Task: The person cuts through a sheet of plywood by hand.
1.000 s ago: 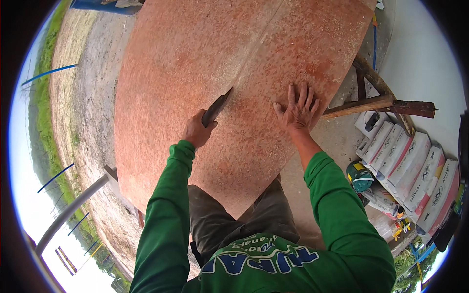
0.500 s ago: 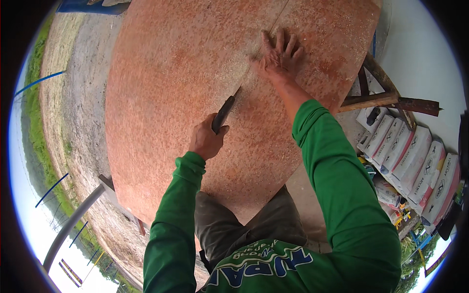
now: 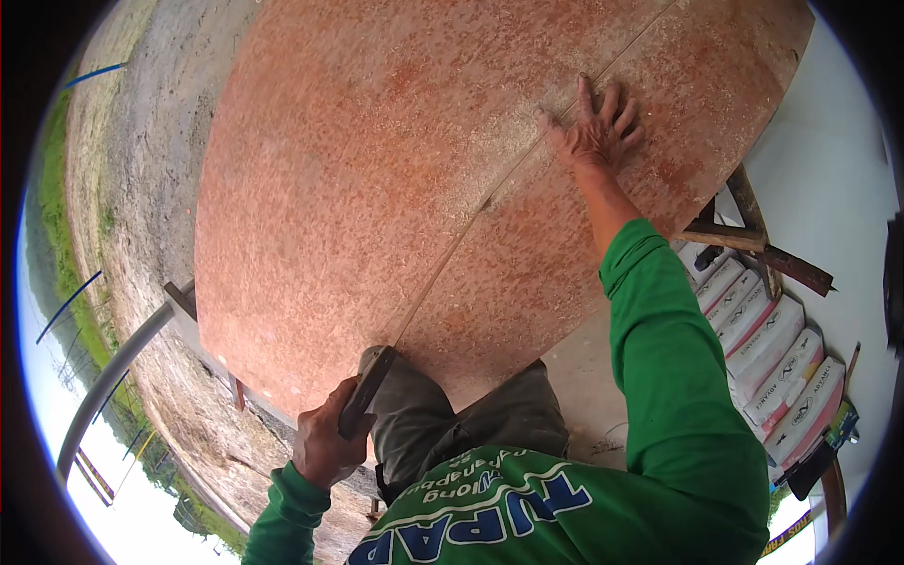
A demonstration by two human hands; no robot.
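A large reddish-brown wood panel (image 3: 311,188), speckled and dusted with pale sawdust, lies in front of me. My left hand (image 3: 330,438) is wrapped round the dark handle of a handsaw (image 3: 369,384), low at the panel's near edge. Seen nearly edge-on, the saw's narrow blade slants up and right to about the middle of the panel. From there a thin straight line runs on to the far edge. Just right of that line my right hand (image 3: 593,132) presses on the panel, fingers spread, holding nothing.
Under the panel's right side stands a wooden trestle (image 3: 744,226). Stacked white bags (image 3: 767,353) sit on the right. A grey pipe (image 3: 127,367) curves past the left side, beside bare ground (image 3: 151,169). My legs (image 3: 508,405) are close against the panel's near edge.
My left hand has pulled the saw back toward me and left, exposing much more blade. The view has shifted; my right hand stays spread on the panel.
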